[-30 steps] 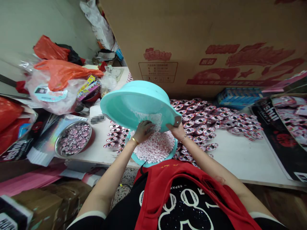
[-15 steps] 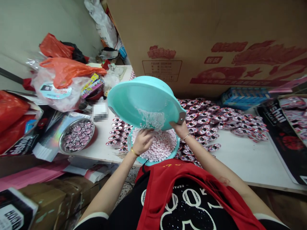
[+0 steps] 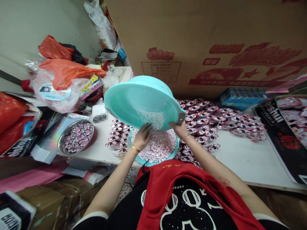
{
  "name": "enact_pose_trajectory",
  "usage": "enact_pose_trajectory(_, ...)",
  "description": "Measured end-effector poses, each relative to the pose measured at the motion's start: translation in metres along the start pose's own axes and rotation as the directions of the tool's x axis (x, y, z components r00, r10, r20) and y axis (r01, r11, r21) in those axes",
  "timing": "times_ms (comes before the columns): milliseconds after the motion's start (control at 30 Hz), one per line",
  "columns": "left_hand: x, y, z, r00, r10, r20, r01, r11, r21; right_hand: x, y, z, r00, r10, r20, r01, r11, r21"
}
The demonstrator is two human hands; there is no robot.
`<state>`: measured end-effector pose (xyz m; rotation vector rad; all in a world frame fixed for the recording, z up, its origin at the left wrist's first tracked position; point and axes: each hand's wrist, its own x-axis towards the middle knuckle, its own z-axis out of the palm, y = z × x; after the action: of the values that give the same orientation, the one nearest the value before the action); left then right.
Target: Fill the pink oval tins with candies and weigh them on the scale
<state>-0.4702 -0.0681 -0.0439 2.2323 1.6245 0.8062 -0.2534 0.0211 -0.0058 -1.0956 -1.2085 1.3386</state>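
one head-worn camera looks forward and down at the upper basin [image 3: 141, 99] from nearby

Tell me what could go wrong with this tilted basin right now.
The tilted basin could slip, since only the right hand appears to grip its rim; the left hand is at the pale pieces near its lip. Some pale pieces might also spill past the lower basin onto the packets close beside it.

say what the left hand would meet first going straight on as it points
Probably the small pinkish-white pellets clustered inside the tilted turquoise plastic basin, though depth at the fingers is unclear.
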Motion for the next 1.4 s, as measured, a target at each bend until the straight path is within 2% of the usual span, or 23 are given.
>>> enact_pose_trajectory(133,-0.025,0.015,-0.003,0.999,0.044,0.015,-0.043,0.999,-0.032,0.003,0.003,0.0,0.999,0.025,-0.031,-0.024,1.0,0.014)
enact_pose_trajectory(233,-0.024,0.016,-0.012,0.996,0.093,0.007,-0.092,0.994,-0.061,0.005,0.005,0.0,0.998,0.053,-0.045,-0.05,0.997,0.052)
enact_pose_trajectory(300,-0.009,0.013,-0.018,0.995,0.096,-0.027,-0.098,0.993,-0.061,0.005,0.004,0.0,0.998,0.053,-0.042,-0.051,0.997,0.051)
enact_pose_trajectory(400,0.03,0.003,-0.023,0.99,0.134,-0.035,-0.135,0.99,-0.041,0.005,0.002,-0.001,0.999,0.037,-0.032,-0.036,0.999,0.018)
enact_pose_trajectory(500,0.068,-0.006,-0.017,0.971,0.231,0.057,-0.228,0.972,-0.049,0.004,-0.003,-0.002,0.999,0.039,-0.03,-0.039,0.999,0.006)
enact_pose_trajectory(600,0.084,-0.01,-0.008,0.962,0.249,0.117,-0.242,0.968,-0.068,0.004,-0.005,-0.003,0.999,0.035,-0.039,-0.035,0.999,-0.007)
enact_pose_trajectory(733,0.069,-0.005,-0.004,0.963,0.251,0.1,-0.239,0.964,-0.117,0.003,-0.005,-0.003,0.998,0.027,-0.051,-0.03,0.998,-0.06)
enact_pose_trajectory(1033,-0.009,0.025,-0.02,0.978,0.196,0.071,-0.19,0.978,-0.083,0.006,0.001,-0.002,1.0,0.024,-0.014,-0.025,0.997,-0.069)
enact_pose_trajectory(1133,-0.014,0.027,-0.024,0.98,0.197,0.001,-0.196,0.977,-0.081,0.008,0.003,-0.003,1.0,0.027,-0.003,-0.028,0.997,-0.069)
enact_pose_trajectory(1200,-0.002,0.021,-0.027,0.985,0.162,-0.051,-0.165,0.985,-0.053,0.009,0.004,-0.002,1.0,0.024,0.005,-0.023,0.998,-0.066)
enact_pose_trajectory(1267,0.022,0.009,-0.027,0.987,0.141,-0.08,-0.142,0.99,-0.013,0.009,0.002,-0.002,1.0,0.022,0.012,-0.021,0.998,-0.063)
enact_pose_trajectory(1333,0.05,-0.004,-0.026,0.987,0.156,-0.042,-0.154,0.987,0.035,0.007,-0.003,0.0,1.0,0.026,0.013,-0.025,0.997,-0.066)
enact_pose_trajectory(1400,0.076,-0.016,-0.023,0.984,0.169,0.053,-0.173,0.981,0.086,0.006,-0.009,0.001,0.999,0.034,0.01,-0.034,0.998,-0.058)
